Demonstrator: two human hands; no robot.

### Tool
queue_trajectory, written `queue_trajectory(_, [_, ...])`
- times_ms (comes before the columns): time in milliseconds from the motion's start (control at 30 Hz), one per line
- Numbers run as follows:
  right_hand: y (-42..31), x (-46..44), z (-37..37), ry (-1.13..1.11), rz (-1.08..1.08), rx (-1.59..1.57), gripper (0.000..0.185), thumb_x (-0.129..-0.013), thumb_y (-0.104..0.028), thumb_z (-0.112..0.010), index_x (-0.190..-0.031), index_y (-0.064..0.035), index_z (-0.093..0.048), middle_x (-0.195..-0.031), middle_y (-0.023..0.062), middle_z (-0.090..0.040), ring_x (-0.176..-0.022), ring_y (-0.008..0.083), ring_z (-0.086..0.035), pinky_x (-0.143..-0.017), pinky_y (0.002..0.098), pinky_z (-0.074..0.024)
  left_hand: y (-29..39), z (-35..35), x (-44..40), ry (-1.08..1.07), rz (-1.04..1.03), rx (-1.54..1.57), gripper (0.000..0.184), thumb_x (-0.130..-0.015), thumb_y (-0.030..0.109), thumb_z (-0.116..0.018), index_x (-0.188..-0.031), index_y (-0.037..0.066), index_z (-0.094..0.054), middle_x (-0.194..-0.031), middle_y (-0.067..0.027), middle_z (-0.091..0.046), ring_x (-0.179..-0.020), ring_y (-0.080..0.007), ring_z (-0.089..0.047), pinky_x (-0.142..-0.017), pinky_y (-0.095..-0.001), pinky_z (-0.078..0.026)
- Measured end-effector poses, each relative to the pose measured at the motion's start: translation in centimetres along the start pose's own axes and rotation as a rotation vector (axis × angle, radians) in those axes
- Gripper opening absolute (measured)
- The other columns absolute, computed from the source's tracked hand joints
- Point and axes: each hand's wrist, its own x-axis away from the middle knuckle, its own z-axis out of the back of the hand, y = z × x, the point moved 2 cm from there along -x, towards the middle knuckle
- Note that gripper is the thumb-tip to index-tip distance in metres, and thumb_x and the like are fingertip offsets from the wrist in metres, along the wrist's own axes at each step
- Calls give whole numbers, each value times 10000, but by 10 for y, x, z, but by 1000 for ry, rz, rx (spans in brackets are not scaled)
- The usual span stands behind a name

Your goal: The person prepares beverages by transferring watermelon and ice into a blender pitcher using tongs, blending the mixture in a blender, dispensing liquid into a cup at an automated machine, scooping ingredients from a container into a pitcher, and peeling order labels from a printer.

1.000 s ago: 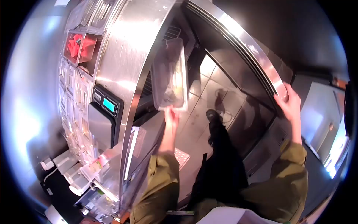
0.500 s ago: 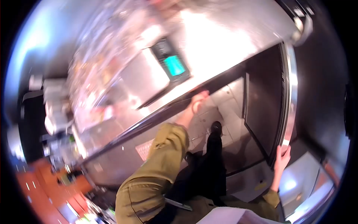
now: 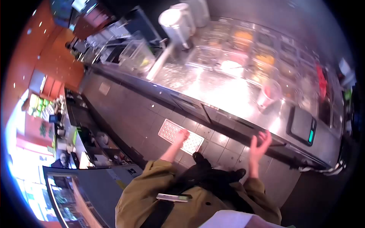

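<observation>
My left hand (image 3: 181, 136) hangs in the air over the tiled floor, in front of a pale textured floor plate (image 3: 193, 143). Its fingers are curled in, and nothing shows in them. My right hand (image 3: 260, 143) is raised beside the front edge of the steel counter (image 3: 213, 95), with fingers spread and nothing held. Nearest to it on the counter are a kitchen scale (image 3: 300, 125) with a green-lit display and a clear plastic cup (image 3: 268, 94) with something pinkish inside.
Lidded food bins (image 3: 264, 59) fill the counter's back. Farther left stand white canisters (image 3: 173, 24) and a clear container (image 3: 137, 56). A tiled aisle (image 3: 129, 108) runs left between the counter and a dark unit (image 3: 102, 133). A grey cabinet (image 3: 110, 186) stands at lower left.
My right hand has let go of the metal edge of an open under-counter door, which no longer shows open. The view has swung round along the counter, and both hands are now in free air.
</observation>
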Motion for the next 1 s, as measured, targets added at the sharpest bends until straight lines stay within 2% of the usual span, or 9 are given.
queue_trajectory(33, [-11,2,-48,-52,0,-98,510,-763,-31,-562,-1215,31,-333,-1115,140,-428,-947,187,-486,-816,306,-392,49,27,4,168,109,158,111,-804,146,-515,-838,47,-553,-728,-35,-560,-612,-94,-512,-525,-211,-403])
queue_trajectory(233, [-75,22,-279,-637,34,-196,374,-798,-51,-555,-1144,5,-422,-968,64,-521,-703,81,-511,-624,214,-421,207,202,-16,341,-228,351,167,-824,78,-503,-970,3,-536,-832,-56,-604,-692,-87,-561,-567,-187,-444])
queue_trajectory(300, [-88,20,-333,-788,42,-222,375,-780,-95,-580,-1123,-9,-456,-996,124,-532,-718,142,-553,-644,254,-447,231,247,-44,372,-316,388,173,-822,79,-512,-978,10,-541,-855,-62,-608,-692,-80,-560,-576,-180,-448])
queue_trajectory(433, [-102,-7,-435,-889,82,-158,440,-769,-127,-605,-1153,-10,-426,-984,117,-538,-714,146,-554,-640,261,-448,281,304,-105,331,-382,360,238,-804,63,-517,-1034,5,-524,-908,-76,-598,-768,-110,-566,-657,-193,-453])
queue_trajectory(633, [-125,-120,-606,-686,172,-341,336,-776,-131,-593,-1071,-1,-498,-904,85,-570,-775,124,-546,-688,239,-443,391,347,-247,528,-986,-237,465,-651,49,-635,-1090,24,-484,-1067,-87,-533,-1000,-187,-496,-845,-287,-400])
queue_trajectory(700, [-150,-167,-669,-607,216,-385,335,-769,-153,-612,-1050,4,-517,-908,99,-587,-821,154,-565,-715,260,-452,402,357,-294,153,-743,-141,501,-590,37,-654,-1057,42,-472,-1002,-63,-531,-985,-176,-484,-856,-290,-382])
queue_trajectory(767, [-183,-201,-729,-691,286,-173,456,-757,-286,-628,-1092,-1,-503,-1008,152,-563,-931,223,-552,-775,325,-450,402,361,-312,-12,-629,7,385,-576,-11,-622,-911,55,-445,-838,-23,-480,-807,-123,-502,-693,-254,-437])
queue_trajectory(900, [-219,-217,-834,-749,587,406,871,-622,-568,-634,-1257,-45,-351,-1223,233,-376,-1099,334,-428,-884,410,-382,400,372,-293,53,-575,159,355,-573,-30,-603,-875,52,-437,-829,-25,-477,-750,-101,-489,-642,-236,-438])
queue_trajectory(1000, [-211,-203,-879,-685,551,462,969,-534,-485,-720,-1286,-59,-281,-1144,232,-383,-1032,388,-434,-849,416,-395,395,428,-301,89,-590,143,343,-601,-83,-547,-866,71,-393,-822,-41,-494,-745,-127,-534,-651,-243,-452])
